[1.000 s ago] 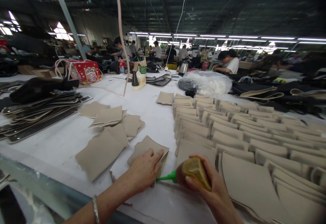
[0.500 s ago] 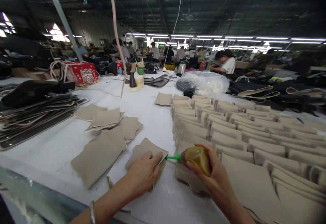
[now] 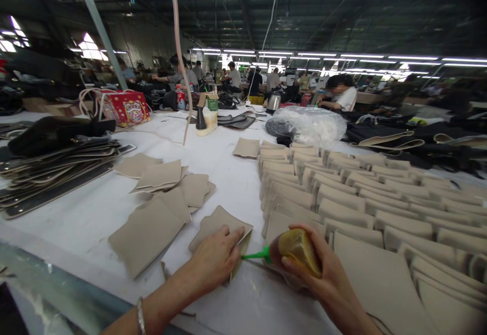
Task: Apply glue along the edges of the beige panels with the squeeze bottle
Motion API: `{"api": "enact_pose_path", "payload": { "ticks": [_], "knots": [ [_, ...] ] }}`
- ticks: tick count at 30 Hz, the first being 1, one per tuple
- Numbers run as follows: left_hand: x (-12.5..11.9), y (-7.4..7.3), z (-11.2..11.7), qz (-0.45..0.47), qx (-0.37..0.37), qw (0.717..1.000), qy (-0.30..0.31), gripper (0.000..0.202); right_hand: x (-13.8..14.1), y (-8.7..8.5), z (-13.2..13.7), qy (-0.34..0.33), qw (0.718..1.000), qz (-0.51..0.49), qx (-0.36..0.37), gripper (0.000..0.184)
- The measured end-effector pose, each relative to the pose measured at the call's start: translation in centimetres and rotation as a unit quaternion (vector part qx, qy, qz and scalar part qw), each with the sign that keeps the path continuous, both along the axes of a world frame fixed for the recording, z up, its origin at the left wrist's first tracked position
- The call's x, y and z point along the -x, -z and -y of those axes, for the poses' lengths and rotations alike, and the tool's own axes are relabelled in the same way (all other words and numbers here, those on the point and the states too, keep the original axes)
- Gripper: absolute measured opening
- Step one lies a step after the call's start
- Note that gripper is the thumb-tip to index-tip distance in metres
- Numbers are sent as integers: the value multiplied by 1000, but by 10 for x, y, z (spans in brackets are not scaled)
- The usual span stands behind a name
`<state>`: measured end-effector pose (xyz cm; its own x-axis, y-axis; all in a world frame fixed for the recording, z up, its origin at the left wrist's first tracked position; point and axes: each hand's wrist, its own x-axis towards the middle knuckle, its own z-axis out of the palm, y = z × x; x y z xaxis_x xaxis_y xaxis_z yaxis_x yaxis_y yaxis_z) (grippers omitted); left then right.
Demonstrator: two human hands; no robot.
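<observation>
Two hands work one beige piece (image 3: 216, 221) near the front edge of the white table (image 3: 232, 172): your left hand (image 3: 215, 259) lies flat, fingers pressing the folded piece down; your right hand (image 3: 315, 269) is wrapped round a soft amber glue bottle (image 3: 299, 248), its green nozzle (image 3: 254, 256) at the piece's right edge. By its look the piece is light, thin and floppy, best pinned from above close to that edge; the bottle should yield to a squeeze, best held round its belly. Against half a second ago, the nozzle sits lower along the edge, nearer you; the left hand has barely shifted; rows of like pieces (image 3: 342, 188) lie to the right.
</observation>
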<state>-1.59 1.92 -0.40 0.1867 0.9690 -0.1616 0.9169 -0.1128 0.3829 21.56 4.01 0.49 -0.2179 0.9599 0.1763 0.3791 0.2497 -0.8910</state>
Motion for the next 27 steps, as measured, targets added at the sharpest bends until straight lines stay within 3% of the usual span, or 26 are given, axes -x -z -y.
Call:
{"api": "enact_pose_path", "payload": {
  "ticks": [5, 11, 15, 17, 19, 22, 24, 27],
  "knots": [
    [0, 0, -1, 7, 0, 1000, -5, 48, 1, 3, -3, 51, 999, -9, -2, 50],
    [-1, 3, -3, 20, -4, 1000, -15, 47, 1, 7, -3, 65, 998, -10, 3, 52],
    [0, 3, -2, 43, 10, 999, -28, 48, 3, 2, 7, 23, 992, -102, 72, 49],
    [3, 2, -2, 70, 15, 997, -30, 44, 1, 2, 6, 17, 973, -193, 122, 44],
    [8, 2, -3, 83, -2, 995, -45, 40, -4, 4, 0, 35, 930, -312, 189, 39],
    [18, 3, -8, 17, -53, 990, -131, 41, -13, 3, -14, 85, 822, -485, 286, 38],
    [24, 4, -13, -53, -59, 980, -184, 48, -17, -4, -24, 110, 750, -571, 313, 35],
    [32, 4, -27, -85, -24, 976, -198, 50, -18, -19, -37, 145, 665, -654, 330, 23]
  ]
}}
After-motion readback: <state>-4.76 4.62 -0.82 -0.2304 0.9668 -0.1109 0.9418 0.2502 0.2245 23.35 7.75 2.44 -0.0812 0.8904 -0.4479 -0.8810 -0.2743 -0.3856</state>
